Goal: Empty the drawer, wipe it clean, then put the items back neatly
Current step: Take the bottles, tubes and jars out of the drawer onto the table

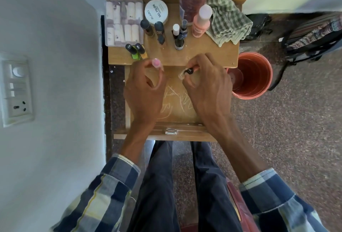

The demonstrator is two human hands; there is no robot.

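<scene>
Your left hand (146,85) pinches a pink-capped bottle (156,62), and your right hand (205,81) grips a black-capped bottle (187,71); both hang over the open drawer (177,102), at its far end. Either small bottle could slip from your fingertips and crack on the drawer's bare wood. Beyond the drawer, the bench (203,55) is crowded with upright bottles (159,28), so a careless reach could topple them. The checked cloth (227,20) lies at the bench's right rear; an orange bucket (253,76) stands right of the drawer.
</scene>
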